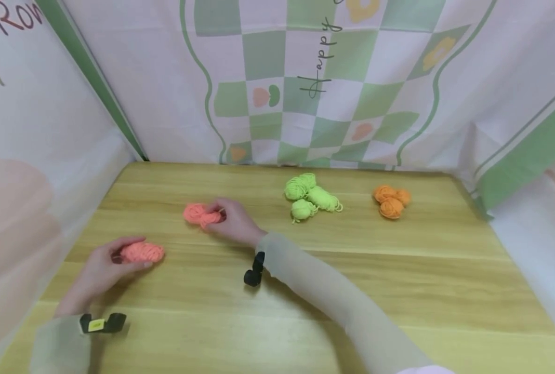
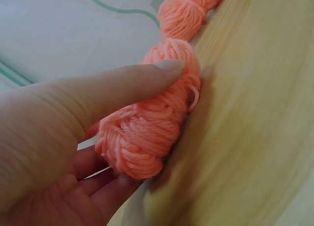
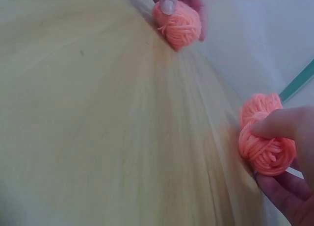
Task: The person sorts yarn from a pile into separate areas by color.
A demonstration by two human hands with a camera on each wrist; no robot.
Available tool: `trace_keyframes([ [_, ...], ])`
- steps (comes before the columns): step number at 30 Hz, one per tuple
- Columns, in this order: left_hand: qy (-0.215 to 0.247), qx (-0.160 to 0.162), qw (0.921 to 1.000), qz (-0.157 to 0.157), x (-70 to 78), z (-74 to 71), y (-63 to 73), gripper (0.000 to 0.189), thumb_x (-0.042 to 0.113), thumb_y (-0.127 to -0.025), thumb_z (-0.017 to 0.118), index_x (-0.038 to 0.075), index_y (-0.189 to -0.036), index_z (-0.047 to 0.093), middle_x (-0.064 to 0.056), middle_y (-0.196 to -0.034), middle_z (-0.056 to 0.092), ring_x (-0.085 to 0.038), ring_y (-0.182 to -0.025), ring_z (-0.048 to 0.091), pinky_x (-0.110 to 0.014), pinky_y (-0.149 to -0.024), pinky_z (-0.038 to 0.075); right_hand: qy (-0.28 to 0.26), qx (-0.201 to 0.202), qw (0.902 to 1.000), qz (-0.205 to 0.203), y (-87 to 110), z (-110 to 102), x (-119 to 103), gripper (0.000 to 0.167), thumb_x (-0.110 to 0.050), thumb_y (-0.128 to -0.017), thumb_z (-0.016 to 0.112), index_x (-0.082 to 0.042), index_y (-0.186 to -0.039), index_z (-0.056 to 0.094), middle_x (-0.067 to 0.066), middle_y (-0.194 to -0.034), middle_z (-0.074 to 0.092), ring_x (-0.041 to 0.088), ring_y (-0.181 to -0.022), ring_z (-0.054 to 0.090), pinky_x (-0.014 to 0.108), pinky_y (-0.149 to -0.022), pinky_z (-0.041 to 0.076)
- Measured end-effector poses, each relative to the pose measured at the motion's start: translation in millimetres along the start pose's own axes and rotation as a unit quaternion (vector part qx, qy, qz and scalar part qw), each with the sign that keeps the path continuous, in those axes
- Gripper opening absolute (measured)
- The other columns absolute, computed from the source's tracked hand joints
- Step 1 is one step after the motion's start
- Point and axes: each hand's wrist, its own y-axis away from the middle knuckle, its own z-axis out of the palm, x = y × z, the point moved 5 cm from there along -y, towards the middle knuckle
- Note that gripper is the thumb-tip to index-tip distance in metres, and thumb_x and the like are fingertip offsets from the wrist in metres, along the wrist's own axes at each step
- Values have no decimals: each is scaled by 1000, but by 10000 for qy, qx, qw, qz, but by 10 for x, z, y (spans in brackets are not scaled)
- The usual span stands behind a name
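Observation:
In the head view my left hand (image 1: 101, 267) grips a coral-pink ball of yarn (image 1: 143, 252) at the left of the table. The left wrist view shows the thumb across the top of this oblong yarn ball (image 2: 142, 130), with the fingers beneath it. Farther back, my right hand (image 1: 235, 221) pinches coral-pink yarn (image 1: 198, 214), which looks like more than one ball lying together. From the right wrist, the thumb presses on that yarn (image 3: 267, 155) while fingers curl under it. Part of it is hidden behind the right hand.
Several lime-green yarn balls (image 1: 323, 199) lie grouped at the back middle of the wooden table (image 1: 277, 306). To their right sits a cluster of orange yarn balls (image 1: 391, 208). A checked fabric curtain (image 1: 301, 124) hangs along the back edge, with white fabric at both sides.

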Motion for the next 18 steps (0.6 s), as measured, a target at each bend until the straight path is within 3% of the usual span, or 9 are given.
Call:
trace_keyframes([
  [11,-25,-171,9998,10,-14,-10,24,76,33,-82,88,4,-144,54,-24,-128,60,-18,-94,60,-22,-73,53,-341,244,9990,149,152,-159,64,33,-8,-84,83,-7,-114,70,-1,-107,68,14,-94,63,25,-84,54],
  [18,-149,-126,9998,-56,-23,-12,7,76,37,-82,87,4,-143,56,-26,-129,60,-25,-99,59,-22,-74,53,-374,273,9988,166,245,-200,90,32,-4,-83,84,-8,-111,70,-1,-106,68,14,-94,64,26,-84,55],
])
